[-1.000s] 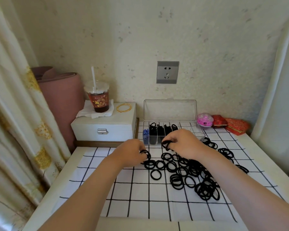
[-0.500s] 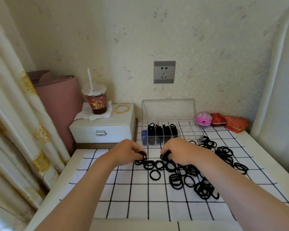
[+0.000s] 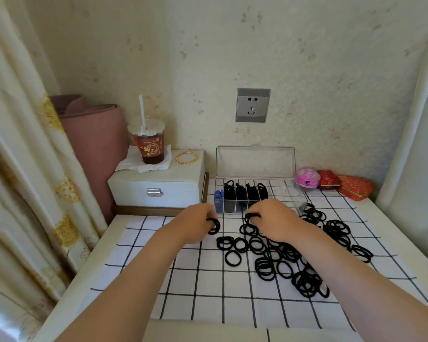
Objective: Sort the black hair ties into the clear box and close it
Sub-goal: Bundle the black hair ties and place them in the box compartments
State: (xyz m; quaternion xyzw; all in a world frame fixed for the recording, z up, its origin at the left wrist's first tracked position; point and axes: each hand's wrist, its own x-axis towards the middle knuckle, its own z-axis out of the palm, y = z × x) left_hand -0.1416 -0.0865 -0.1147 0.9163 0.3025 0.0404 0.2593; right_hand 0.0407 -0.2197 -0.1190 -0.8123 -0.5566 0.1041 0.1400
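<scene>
One clear box (image 3: 289,193); dozens of loose hair ties (image 3: 307,283) on tabletop (image 3: 97,267). Left hand (image 3: 195,225), right hand (image 3: 273,219) palm-down, each grip pinching ties.

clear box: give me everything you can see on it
The clear box looks like transparent hard plastic, rectangular, split by thin dividers into a row of narrow compartments. Its lid stands open, upright along the rear edge. The leftmost compartment holds blue items; the next few hold black hair ties; the right end looks mostly empty. It sits on the checked cloth, beside a white case. The right hand hides part of its front wall; contact cannot be told.
</scene>
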